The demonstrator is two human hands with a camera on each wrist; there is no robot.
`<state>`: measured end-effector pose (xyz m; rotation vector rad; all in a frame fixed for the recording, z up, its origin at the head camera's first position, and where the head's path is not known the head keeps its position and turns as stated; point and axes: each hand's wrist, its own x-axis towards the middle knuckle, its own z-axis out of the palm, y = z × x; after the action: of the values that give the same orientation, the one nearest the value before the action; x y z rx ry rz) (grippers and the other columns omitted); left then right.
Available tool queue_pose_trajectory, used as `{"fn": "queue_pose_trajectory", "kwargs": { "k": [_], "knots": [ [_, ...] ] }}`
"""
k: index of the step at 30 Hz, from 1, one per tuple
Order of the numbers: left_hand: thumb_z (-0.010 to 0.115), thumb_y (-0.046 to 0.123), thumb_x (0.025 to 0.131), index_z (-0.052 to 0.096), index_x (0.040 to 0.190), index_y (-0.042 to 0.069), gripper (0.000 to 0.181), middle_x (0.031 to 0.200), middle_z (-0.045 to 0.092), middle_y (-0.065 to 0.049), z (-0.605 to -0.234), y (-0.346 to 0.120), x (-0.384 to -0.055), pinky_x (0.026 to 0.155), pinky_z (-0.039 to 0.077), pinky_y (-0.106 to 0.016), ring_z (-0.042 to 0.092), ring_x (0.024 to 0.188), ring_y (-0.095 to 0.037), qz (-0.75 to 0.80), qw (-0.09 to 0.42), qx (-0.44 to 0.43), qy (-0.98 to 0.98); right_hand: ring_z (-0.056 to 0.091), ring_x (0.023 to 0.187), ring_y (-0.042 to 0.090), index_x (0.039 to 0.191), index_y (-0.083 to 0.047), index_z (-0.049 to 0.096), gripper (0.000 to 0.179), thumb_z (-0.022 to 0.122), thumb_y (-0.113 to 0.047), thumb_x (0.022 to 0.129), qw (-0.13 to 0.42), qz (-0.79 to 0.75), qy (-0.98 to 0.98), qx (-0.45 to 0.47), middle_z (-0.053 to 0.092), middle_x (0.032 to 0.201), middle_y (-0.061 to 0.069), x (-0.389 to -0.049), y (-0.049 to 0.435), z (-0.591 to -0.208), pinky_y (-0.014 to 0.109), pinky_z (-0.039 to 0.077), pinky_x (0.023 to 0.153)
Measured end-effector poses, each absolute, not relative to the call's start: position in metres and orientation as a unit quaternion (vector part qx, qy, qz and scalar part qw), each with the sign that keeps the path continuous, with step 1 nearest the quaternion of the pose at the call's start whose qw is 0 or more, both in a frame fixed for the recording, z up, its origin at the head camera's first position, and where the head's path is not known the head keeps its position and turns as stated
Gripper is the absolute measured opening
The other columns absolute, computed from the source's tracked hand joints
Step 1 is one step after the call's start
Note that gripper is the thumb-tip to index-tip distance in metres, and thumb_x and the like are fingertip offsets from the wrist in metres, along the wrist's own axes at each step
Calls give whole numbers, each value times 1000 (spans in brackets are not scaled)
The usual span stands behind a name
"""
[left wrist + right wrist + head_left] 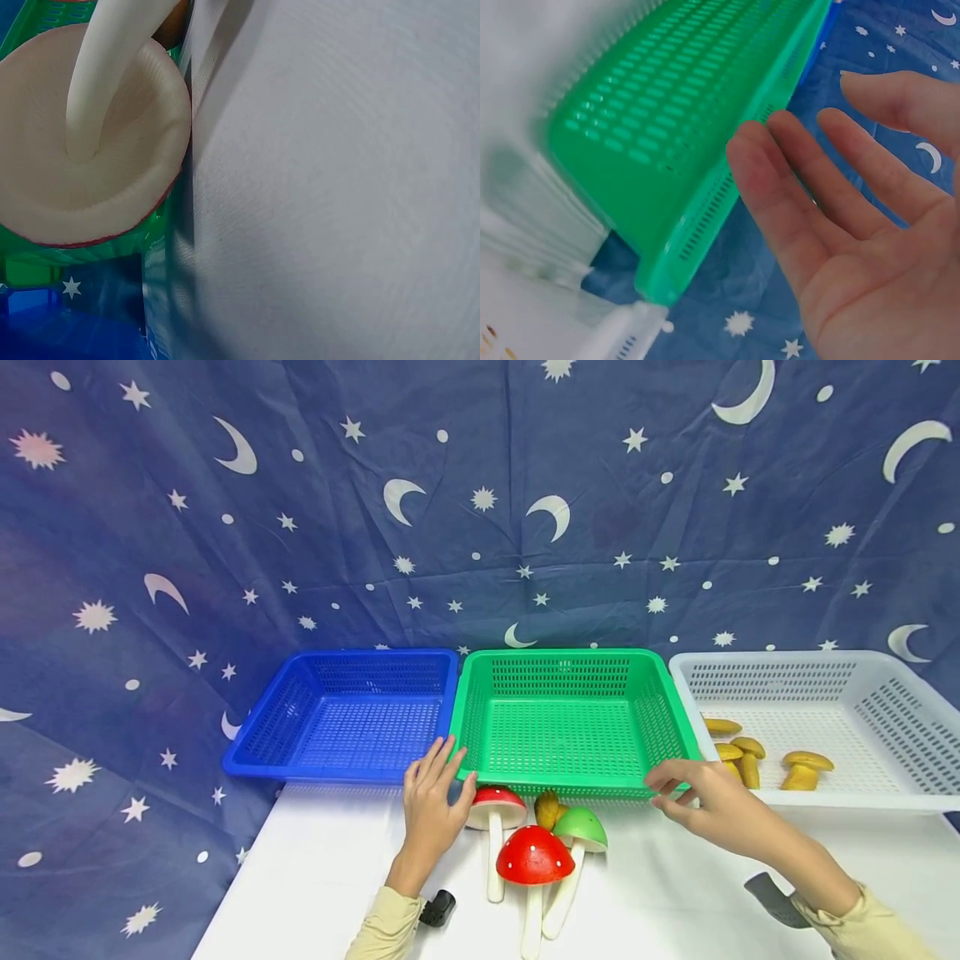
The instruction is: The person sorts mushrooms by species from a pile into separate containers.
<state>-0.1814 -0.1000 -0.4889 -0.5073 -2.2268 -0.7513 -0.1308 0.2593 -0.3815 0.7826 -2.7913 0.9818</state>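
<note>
**Hands free at the green basket**

Your left hand (pixel 435 802) spreads its fingers over the basket's front-left corner, beside the rear red mushroom (pixel 497 810); your right hand (pixel 708 802), fingers loosely bent, is at the front-right corner. Neither grips anything; contact with the rim is hard to tell. The green basket (pixel 558 735) sits between the blue basket (pixel 375 731) and the white basket (pixel 795 710). Its perforated plastic should be light, fairly stiff and a bit slick: take the rim at both ends. The mushroom looks light, its cap perhaps easily dented; pinch the stalk.
</note>
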Motion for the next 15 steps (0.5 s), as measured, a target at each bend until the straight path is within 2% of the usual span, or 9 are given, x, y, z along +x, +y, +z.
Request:
{"fn": "queue_pose_trajectory", "kwargs": {
  "k": [8, 15],
  "knots": [
    [61, 28, 88, 66, 119, 4, 39, 134, 55, -13, -491, -101, -181, 100, 28, -54, 44, 129, -30, -292, 357, -193, -866, 64, 91, 21, 100, -8, 67, 17, 68, -6, 83, -18, 324, -910, 258, 67, 97, -2, -129, 251, -395, 27, 54, 70],
    [60, 29, 88, 66, 117, 3, 39, 134, 54, -12, -491, -100, -182, 99, 29, -53, 45, 128, -29, -292, 363, -196, -863, 62, 94, 24, 103, -8, 66, 20, 69, -14, 85, -61, 318, -913, 248, 66, 101, 0, -128, 240, -416, 32, 53, 70]
  ]
}}
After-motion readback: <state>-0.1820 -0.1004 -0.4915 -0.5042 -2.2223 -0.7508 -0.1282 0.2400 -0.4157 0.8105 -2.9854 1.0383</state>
